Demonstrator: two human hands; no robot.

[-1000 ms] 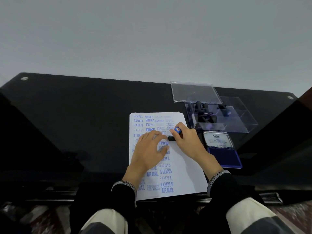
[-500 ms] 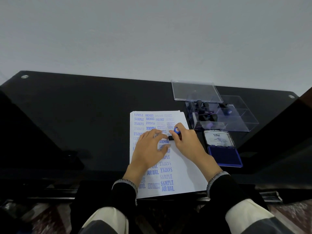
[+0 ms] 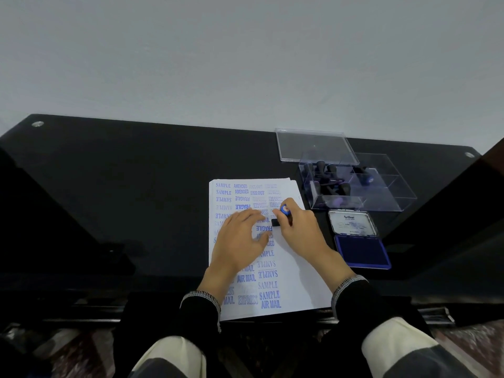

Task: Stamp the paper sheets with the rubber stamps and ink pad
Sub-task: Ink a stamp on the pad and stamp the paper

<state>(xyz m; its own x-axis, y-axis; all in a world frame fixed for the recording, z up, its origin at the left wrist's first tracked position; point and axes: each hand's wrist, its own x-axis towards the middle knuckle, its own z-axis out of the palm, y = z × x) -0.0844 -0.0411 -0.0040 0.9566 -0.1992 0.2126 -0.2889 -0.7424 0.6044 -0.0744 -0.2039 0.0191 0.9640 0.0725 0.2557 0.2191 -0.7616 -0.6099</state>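
Holding a rubber stamp (image 3: 282, 214) in the right hand (image 3: 300, 233), fingers curling round its black body just below the blue cap. Pressing the stamp base down onto the top paper sheet (image 3: 297, 276), beside a blue "FRAGILE" imprint. Resting the left hand (image 3: 240, 241) flat on the same sheet, fingers spreading and lying straight, fingertips sitting just beside the stamp base. Lying on the black glass counter (image 3: 122, 200): the stack of paper sheets, its top sheet carrying rows of blue imprints reading SAMPLE, AMENDED, FAX OUT, EXPRESS, FRAGILE and AIR MAIL. Sitting to the right of the sheets, near the right wrist: the ink pad (image 3: 361, 252), lying open with its blue pad facing up and its labelled lid (image 3: 351, 223) folding back toward the far edge. Standing beyond the ink pad: a clear plastic box (image 3: 381, 192) with compartments, holding further dark-handled stamps (image 3: 331, 178) in its left part. Lying behind that box: a clear flat cover (image 3: 313, 144). Showing at the lower frame edge: dark sleeves with pale cuffs.
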